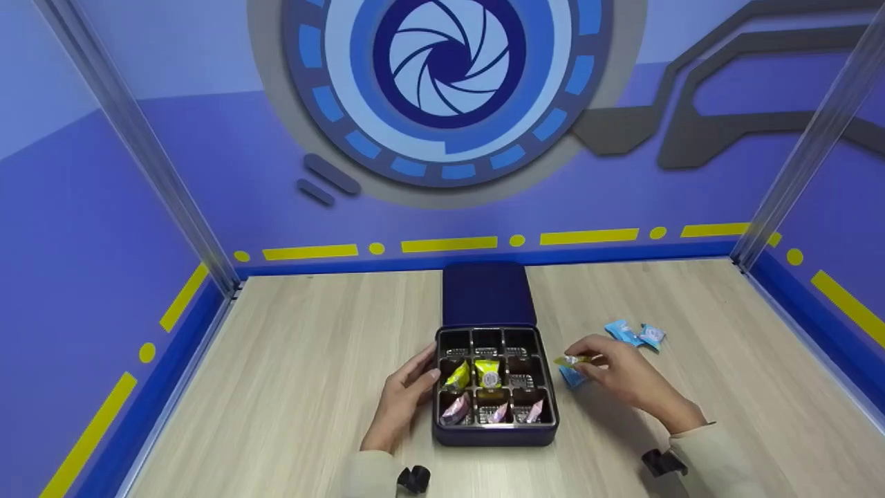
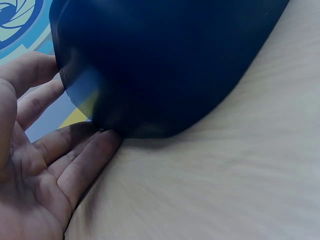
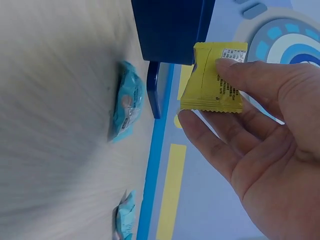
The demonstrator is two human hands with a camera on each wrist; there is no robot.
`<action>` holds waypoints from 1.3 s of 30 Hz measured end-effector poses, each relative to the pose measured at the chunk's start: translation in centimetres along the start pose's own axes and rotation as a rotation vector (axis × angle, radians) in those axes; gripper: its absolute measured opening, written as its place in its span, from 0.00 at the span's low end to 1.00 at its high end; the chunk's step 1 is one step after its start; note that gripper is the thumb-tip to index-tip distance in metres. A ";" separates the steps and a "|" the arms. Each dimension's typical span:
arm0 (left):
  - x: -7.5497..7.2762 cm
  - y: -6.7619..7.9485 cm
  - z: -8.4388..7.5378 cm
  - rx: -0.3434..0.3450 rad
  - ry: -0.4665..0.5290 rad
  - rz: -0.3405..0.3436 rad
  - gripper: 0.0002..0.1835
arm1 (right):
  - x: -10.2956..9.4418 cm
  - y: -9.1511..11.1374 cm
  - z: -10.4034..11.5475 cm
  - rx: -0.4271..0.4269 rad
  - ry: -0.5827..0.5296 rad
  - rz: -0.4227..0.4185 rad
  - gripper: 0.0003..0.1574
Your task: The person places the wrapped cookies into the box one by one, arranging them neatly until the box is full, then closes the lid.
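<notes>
Five small wrapped packets sit in a black plastic tray with nine compartments [image 1: 522, 380], set inside a dark navy rectangular box [image 1: 494, 437] on a pale wood-grain table [image 1: 332, 346]. Three shiny pink packets [image 1: 455, 409] occupy the front row, one per compartment; a tilted yellow packet [image 1: 458, 377] lies in the left compartment of the middle row, and a second yellow packet [image 1: 488, 374] fills the one beside it. The box's flat navy lid [image 1: 488, 294] lies opened out behind it, toward the blue-purple printed wall [image 1: 449, 221]. The person's right hand [image 1: 626, 373] pinches a third yellow packet [image 3: 212, 80] between thumb and fingers, just beside the box's right side and apart from it; dark print and a white label show on its wrapper. A light-blue packet [image 1: 572, 377] lies on the table just under this hand, and two more light-blue packets [image 1: 622, 333] lie together beyond it. The left hand [image 1: 401, 401] rests its loosely extended fingers against the box's left side, its thumb near the rim, without clenching.
</notes>
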State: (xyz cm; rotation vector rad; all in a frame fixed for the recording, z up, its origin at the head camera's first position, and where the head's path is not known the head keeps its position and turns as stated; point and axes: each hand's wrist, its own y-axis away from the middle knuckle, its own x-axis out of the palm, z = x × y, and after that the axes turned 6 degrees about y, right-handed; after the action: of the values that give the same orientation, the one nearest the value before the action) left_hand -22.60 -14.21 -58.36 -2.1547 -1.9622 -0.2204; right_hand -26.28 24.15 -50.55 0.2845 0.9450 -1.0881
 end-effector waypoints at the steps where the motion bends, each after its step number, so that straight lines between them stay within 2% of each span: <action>1: 0.0 0.0 0.0 -0.001 0.002 0.001 0.29 | 0.0 0.0 0.1 -0.007 0.002 0.000 0.15; 7: 0.0 0.1 -0.1 0.016 -0.008 0.011 0.29 | 0.0 -0.3 0.5 -0.052 0.014 -0.005 0.14; 16: 0.0 0.1 -0.1 0.008 -0.003 0.006 0.30 | -0.1 -0.9 1.2 -0.065 0.013 0.021 0.14; 22: 0.0 0.1 0.0 0.017 -0.011 0.008 0.30 | 0.1 -1.4 1.8 -0.123 0.025 0.028 0.14; 31: 0.1 0.1 -0.1 -0.004 -0.038 -0.007 0.30 | 0.3 -2.1 2.6 -0.183 -0.008 0.072 0.16; 39: 0.0 0.1 -0.1 -0.015 -0.018 -0.009 0.30 | 0.7 -2.4 3.1 -0.220 -0.008 0.082 0.16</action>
State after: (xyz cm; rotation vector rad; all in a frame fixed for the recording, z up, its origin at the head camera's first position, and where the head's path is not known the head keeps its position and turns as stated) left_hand -22.50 -14.22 -58.27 -2.1650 -1.9869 -0.2182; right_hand -26.66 20.63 -48.65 0.1371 1.0276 -0.9012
